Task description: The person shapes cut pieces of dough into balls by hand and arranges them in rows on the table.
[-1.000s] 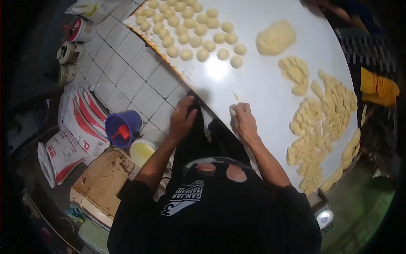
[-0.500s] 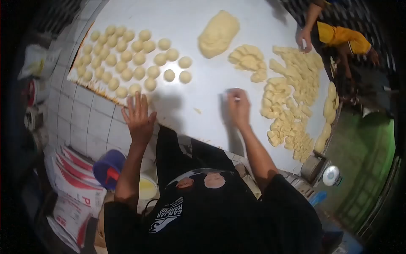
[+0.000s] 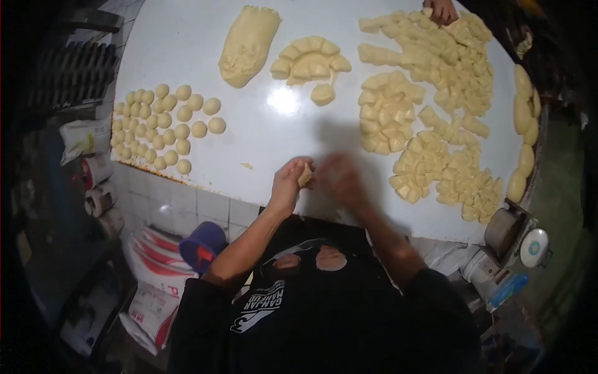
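Observation:
In front of my body, my left hand (image 3: 289, 187) is closed around a small piece of dough (image 3: 304, 175), part of which shows between thumb and fingers. Close by on its right, my right hand (image 3: 341, 181) hovers over the tabletop, smeared by motion, so its fingers cannot be made out. Several round dough balls (image 3: 164, 120) sit in loose rows at the left of the white table (image 3: 249, 143). Cut dough pieces (image 3: 387, 112) lie spread on the right. Farther back are a curved row of dough chunks (image 3: 309, 55) and a large dough lump (image 3: 249, 47).
Another person's hand (image 3: 441, 11) touches the dough pieces at the far right. Long dough rolls (image 3: 522, 100) line the right edge. A metal pot (image 3: 502, 230) stands off the near right corner. Below the left edge are a blue bucket (image 3: 204, 245) and printed sacks (image 3: 156, 299).
The view has shifted, so the table's contents appear farther left. My left hand has left the dough balls, come in front of my body and closed on a dough piece. My right hand is now beside it.

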`<state>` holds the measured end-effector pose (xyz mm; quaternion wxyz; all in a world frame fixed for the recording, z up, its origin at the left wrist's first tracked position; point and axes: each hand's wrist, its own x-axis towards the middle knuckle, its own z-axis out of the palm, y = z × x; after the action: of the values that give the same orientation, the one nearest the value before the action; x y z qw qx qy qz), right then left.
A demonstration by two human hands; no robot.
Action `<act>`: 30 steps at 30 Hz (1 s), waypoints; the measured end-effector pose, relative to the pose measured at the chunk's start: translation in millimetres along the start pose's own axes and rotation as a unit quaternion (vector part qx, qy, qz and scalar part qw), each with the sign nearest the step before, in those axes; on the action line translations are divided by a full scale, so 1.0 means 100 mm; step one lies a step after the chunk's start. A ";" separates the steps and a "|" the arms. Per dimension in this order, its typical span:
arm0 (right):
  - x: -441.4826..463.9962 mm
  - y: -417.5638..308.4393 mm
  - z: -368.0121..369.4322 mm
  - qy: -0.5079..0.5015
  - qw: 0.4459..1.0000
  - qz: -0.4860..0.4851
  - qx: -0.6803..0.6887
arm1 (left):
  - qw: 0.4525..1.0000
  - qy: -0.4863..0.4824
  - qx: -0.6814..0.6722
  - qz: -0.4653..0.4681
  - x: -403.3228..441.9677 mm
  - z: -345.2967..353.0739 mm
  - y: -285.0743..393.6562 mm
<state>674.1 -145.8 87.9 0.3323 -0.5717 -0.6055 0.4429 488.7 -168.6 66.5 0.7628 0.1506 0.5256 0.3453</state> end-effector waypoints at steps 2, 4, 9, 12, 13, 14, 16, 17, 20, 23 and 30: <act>0.53 0.01 -0.19 0.058 0.984 0.145 -0.090 | 1.000 0.026 -0.003 0.013 -0.08 0.07 0.22; 1.14 0.18 -0.02 0.181 0.960 -0.117 -0.176 | 0.962 0.123 0.203 0.137 -0.11 0.00 0.42; 0.99 0.52 0.22 0.032 0.980 -0.123 -0.153 | 0.713 0.156 0.599 0.330 -0.40 -1.35 0.22; -0.09 0.58 0.26 -0.125 0.926 -0.277 -0.224 | 0.494 0.027 0.789 0.365 -0.17 -1.86 0.30; -0.09 0.61 0.28 -0.147 0.924 -0.243 -0.257 | 0.478 0.027 0.792 0.379 0.10 -1.68 0.54; -0.09 0.67 0.31 -0.174 0.920 -0.204 -0.287 | 0.487 0.030 0.765 0.421 0.28 -1.37 0.77; 0.38 0.48 0.82 -0.081 0.940 -0.127 -0.305 | 0.603 0.193 0.646 0.426 0.61 -0.97 0.53; 0.51 0.33 1.10 0.037 0.946 -0.049 -0.318 | 0.610 0.119 0.679 0.392 0.54 -1.09 0.21; -0.34 0.48 1.10 -0.077 0.917 -0.220 -0.323 | 0.583 -0.059 0.629 0.511 0.02 -1.60 0.05; 0.31 0.07 0.63 -0.389 0.827 0.105 -0.391 | 0.617 -0.110 0.704 0.333 0.21 -2.29 0.58; 0.18 0.36 1.15 0.017 0.915 -0.179 -0.361 | 0.627 0.024 0.579 0.521 0.15 -1.62 0.28</act>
<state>581.3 -148.1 8.4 0.1873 -0.5423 -0.8106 0.1171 335.0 -159.5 7.6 0.1988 0.8013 0.4694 0.3131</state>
